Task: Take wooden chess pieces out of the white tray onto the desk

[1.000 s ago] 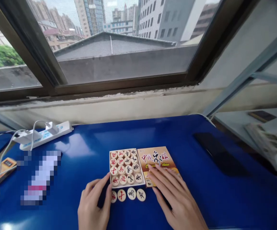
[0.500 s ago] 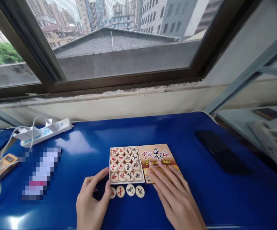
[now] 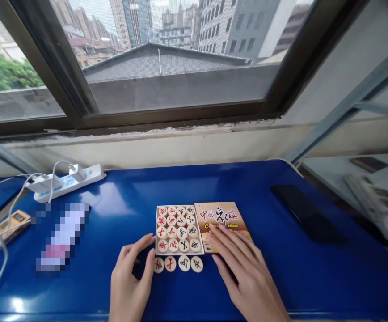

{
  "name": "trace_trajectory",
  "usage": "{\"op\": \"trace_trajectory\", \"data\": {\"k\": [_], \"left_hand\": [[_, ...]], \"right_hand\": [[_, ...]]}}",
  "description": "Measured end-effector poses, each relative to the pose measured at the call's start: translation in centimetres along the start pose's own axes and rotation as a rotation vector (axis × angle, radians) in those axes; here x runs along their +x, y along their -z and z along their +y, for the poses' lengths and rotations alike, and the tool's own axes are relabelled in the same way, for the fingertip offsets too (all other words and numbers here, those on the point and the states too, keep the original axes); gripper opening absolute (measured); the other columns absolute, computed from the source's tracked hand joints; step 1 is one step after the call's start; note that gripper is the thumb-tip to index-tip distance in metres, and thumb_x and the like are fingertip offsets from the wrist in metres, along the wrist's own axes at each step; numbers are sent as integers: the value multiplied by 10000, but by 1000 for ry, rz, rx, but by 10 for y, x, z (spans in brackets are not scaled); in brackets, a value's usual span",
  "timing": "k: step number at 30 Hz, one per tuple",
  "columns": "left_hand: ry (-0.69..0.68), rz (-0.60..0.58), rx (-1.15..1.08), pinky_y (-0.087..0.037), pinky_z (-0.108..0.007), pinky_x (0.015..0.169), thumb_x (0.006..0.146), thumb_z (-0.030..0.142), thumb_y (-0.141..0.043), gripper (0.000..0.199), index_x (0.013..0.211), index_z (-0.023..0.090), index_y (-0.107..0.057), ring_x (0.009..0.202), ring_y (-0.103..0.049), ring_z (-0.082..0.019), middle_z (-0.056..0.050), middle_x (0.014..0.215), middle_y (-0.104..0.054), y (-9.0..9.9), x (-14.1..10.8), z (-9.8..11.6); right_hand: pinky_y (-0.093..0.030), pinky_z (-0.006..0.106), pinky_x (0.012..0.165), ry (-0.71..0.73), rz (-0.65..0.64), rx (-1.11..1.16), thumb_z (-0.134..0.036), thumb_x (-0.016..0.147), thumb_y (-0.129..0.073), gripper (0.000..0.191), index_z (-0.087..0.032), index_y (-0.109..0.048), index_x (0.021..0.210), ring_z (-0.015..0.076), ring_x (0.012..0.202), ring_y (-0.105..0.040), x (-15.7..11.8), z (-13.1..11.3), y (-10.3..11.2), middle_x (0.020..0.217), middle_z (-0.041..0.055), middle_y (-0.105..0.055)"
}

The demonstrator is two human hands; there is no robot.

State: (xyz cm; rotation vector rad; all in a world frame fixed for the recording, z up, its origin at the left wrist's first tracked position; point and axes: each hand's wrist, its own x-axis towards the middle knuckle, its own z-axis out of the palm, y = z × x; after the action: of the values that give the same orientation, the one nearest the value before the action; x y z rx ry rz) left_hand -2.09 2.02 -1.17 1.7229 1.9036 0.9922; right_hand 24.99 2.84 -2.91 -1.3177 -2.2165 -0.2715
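A shallow white box [image 3: 179, 254] holds rows of round Chinese chess pieces with red characters on its left half and black on its right. Against its right side lies the printed box lid [image 3: 200, 212], lettered "Chinese chess". My right hand [image 3: 247, 273] rests over the lid's lower part, fingers stretched out. At the box's lower left edge is my left hand [image 3: 132, 277], thumb and forefinger apart and nothing held between them. A row of loose chess pieces [image 3: 184, 263] lies just below the box, two red and two black; my left thumb is beside the leftmost red one.
On the blue table [image 3: 140, 188] a white power strip [image 3: 90, 176] with plugs and cables lies at the back left. A blurred-out flat item [image 3: 65, 235] and a tan box [image 3: 4, 232] are nearer. A black phone [image 3: 304, 214] lies right. A window [image 3: 180, 85] is behind.
The camera view has shifted slightly, moving the left side of the scene rightward. My right thumb has spread a little from the fingers. The leftmost loose piece shows more beside my left thumb.
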Motion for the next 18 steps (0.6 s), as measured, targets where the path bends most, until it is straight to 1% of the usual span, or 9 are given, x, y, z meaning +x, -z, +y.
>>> {"op": "trace_trajectory", "data": {"k": [4,7,9,11,15,18], "left_hand": [[-75,0,-19,-533,-267,566,981,510,-531,392,1239,252,-674,757,-674,-189,-56,990,-745,1,12,11],[-103,-69,50,-483,-254,533,983,526,-516,425,1300,258,-609,604,-611,-142,-8,878,-688,-3,22,20],[-99,-107,81,-457,-251,523,985,537,-501,428,1294,256,-591,534,-569,-123,18,814,-642,-8,26,22],[-88,-121,80,-440,-251,524,989,530,-483,391,1229,245,-600,510,-550,-118,30,782,-615,-11,28,21],[-76,-89,61,-414,-246,525,975,532,-494,340,1067,225,-605,531,-550,-128,31,734,-599,-14,28,17],[-83,-87,43,-396,-239,503,963,544,-503,353,1041,219,-614,522,-546,-129,30,705,-593,-14,30,19]], "right_hand": [[-430,413,1030,-65,38,43,-263,1021,-510,397,-214,-543,1414,220,1323,-544,15,-4,5,1459,61,-584],[-440,422,990,-98,67,84,-293,1015,-547,280,-231,-629,1275,230,1205,-597,31,-10,3,1321,53,-661],[-449,428,970,-124,46,105,-304,1015,-555,219,-228,-661,1189,235,1148,-608,40,-15,-1,1245,61,-680],[-460,437,948,-131,10,118,-297,1015,-547,198,-220,-672,1150,245,1130,-607,46,-18,-5,1208,74,-678],[-460,463,952,-127,-29,130,-279,1004,-559,184,-229,-673,1139,258,1140,-599,48,-19,-11,1198,68,-667],[-464,457,957,-133,-25,152,-268,995,-574,163,-236,-677,1117,250,1135,-606,50,-17,-12,1196,57,-672]]}}
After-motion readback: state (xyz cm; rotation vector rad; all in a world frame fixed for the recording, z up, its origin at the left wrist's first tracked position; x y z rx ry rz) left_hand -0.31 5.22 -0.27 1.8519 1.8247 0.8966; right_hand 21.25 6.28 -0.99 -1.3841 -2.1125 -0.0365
